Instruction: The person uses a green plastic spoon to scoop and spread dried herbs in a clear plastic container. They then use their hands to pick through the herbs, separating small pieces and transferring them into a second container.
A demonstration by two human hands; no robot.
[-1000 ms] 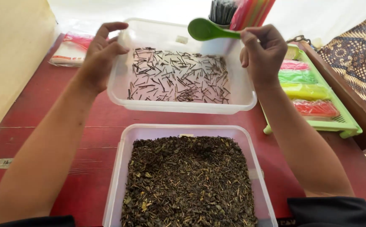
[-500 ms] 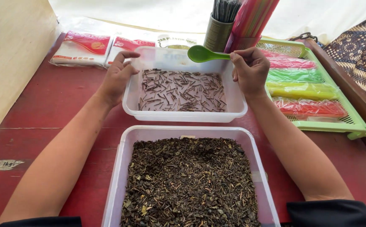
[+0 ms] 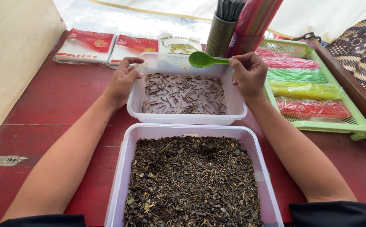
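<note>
The person's right hand (image 3: 250, 73) pinches the handle of a bright green plastic spoon (image 3: 206, 60), fingers closed on it, the bowl of the spoon hanging level over the back rim of a clear plastic tub (image 3: 187, 119) strewn thinly with dark stems. The left hand (image 3: 123, 80) grips that tub's left rim, thumb inside the wall and fingers curled round the outside. A second, larger clear tub (image 3: 126, 168) sits just in front, touching or nearly touching the first, filled with dark dried leaf. Behind the left hand lie two flat white packets with red labels (image 3: 94, 46), side by side on the red table (image 3: 44, 105), and next to them a clear packet with a printed animal picture (image 3: 178, 43). To the right, a green tray (image 3: 338, 126) holds long sealed packets in red, green, yellow and red. A dark tin of sticks (image 3: 221, 35) stands behind the spoon.
</note>
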